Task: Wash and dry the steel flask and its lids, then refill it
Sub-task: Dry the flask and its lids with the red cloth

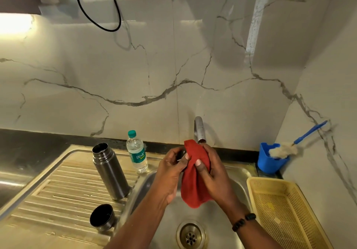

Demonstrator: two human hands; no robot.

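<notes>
The steel flask (110,171) stands open and upright on the drainboard, left of the sink. Its cup lid (103,217) sits mouth-up on the drainboard nearer to me. Over the sink bowl, my left hand (170,171) holds a small dark lid (181,153), mostly hidden behind the fingers. My right hand (212,173) grips a red cloth (193,187) that is wrapped against that lid and hangs down below both hands.
A plastic water bottle (137,152) with a green cap stands behind the flask. The tap (200,130) rises just behind my hands. The sink drain (190,235) lies below. A yellow basket (284,210) sits right of the sink, with a blue cup (269,161) holding a brush (286,149) behind it.
</notes>
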